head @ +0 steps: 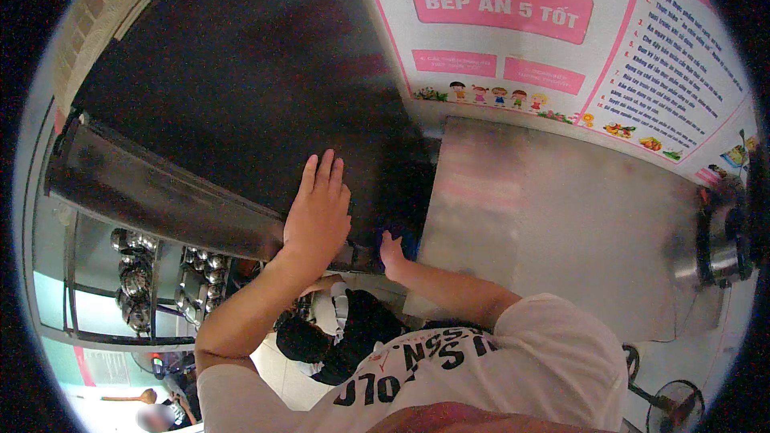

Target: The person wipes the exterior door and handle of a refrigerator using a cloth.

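Note:
My left hand (319, 210) is raised over a large dark surface (252, 90), its back towards me and its fingers stretched out. It seems to hold nothing; whether it touches the surface I cannot tell. Lower and to the right, my right hand (394, 255) is by the dark surface's right part, beside a pale, shiny flat surface (541, 210). A thumb and part of the fingers show there; the rest is in shadow. A dim blue patch (411, 243) lies next to that hand, too dark to name.
A person in dark clothing (367, 325) bends below my arms. Metal bowls (135, 282) fill a rack at the left. Another person (177, 409) and a wooden ladle (144, 397) show lower left. Steel cookware (719, 246) stands far right, above a fan (674, 406). A printed wall banner (499, 30) hangs behind.

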`<state>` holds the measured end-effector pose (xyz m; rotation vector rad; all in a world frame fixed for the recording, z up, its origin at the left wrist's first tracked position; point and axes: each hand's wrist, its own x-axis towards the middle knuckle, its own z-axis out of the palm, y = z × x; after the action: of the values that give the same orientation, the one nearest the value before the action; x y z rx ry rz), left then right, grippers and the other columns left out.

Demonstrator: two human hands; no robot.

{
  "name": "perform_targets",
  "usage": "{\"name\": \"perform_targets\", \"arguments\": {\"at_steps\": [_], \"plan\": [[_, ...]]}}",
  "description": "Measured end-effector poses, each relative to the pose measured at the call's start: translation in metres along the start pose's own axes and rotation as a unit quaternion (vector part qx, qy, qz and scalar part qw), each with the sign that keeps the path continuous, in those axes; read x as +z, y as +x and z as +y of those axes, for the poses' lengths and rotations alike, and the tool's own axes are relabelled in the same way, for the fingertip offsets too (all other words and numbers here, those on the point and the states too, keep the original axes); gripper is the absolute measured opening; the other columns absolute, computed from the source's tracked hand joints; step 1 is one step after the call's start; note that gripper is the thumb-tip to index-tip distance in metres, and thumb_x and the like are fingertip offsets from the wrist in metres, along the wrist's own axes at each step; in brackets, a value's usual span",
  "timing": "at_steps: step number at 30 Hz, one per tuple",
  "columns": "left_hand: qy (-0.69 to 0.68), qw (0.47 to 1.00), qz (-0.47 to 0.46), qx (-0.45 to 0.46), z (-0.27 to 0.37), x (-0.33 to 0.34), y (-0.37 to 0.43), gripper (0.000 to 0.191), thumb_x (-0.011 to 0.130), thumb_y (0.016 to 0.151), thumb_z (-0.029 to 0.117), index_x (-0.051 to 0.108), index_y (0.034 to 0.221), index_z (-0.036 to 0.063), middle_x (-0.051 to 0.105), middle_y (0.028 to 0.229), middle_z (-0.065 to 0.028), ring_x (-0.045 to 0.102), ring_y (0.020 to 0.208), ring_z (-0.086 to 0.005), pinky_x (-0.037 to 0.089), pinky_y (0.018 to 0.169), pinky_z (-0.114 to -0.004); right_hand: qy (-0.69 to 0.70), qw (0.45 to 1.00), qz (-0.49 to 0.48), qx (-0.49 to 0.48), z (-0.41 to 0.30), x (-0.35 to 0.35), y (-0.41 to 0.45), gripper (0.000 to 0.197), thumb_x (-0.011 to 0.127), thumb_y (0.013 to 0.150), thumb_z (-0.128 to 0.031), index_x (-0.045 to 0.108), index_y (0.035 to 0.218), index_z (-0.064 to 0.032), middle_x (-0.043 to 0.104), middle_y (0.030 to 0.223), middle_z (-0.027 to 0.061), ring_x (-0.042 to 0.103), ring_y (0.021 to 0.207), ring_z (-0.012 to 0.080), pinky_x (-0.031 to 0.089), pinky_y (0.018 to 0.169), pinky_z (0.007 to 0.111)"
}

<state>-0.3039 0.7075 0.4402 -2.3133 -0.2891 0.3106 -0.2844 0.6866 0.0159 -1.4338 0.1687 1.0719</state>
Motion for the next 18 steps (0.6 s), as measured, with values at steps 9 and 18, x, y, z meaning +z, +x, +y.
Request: {"name": "perform_targets", "arguments": {"at_steps": [9, 18], "plan": [[0.004, 1.0, 0.003, 0.005, -0.005, -0.001, -0.015, 0.047, 0.053, 0.101, 0.036, 0.067, 0.134, 0.0071, 0.047, 0.16, -0.0169, 0.029, 0.156, -0.0369, 0.009, 0.129, -0.055, 0.162, 0.964, -0.207, -0.024, -0.177, 0.026, -0.195, 0.063, 0.053, 0.106, -0.036, 0.031, 0.158, -0.009, 0.047, 0.153, 0.0108, 0.048, 0.139, 0.0257, 0.036, 0.118, 0.044], [-0.052, 0.998, 0.045, -0.008, -0.003, -0.008, -0.014, 0.044, 0.058, 0.098, 0.036, 0.071, 0.127, 0.0071, 0.056, 0.152, -0.0166, 0.037, 0.152, -0.0372, 0.013, 0.129, -0.055, 0.101, 0.942, -0.189, -0.259, -0.163, 0.024, -0.172, 0.061, 0.053, 0.108, -0.03, 0.029, 0.161, -0.0131, 0.047, 0.154, 0.0075, 0.049, 0.136, 0.0209, 0.039, 0.115, 0.037]]}}
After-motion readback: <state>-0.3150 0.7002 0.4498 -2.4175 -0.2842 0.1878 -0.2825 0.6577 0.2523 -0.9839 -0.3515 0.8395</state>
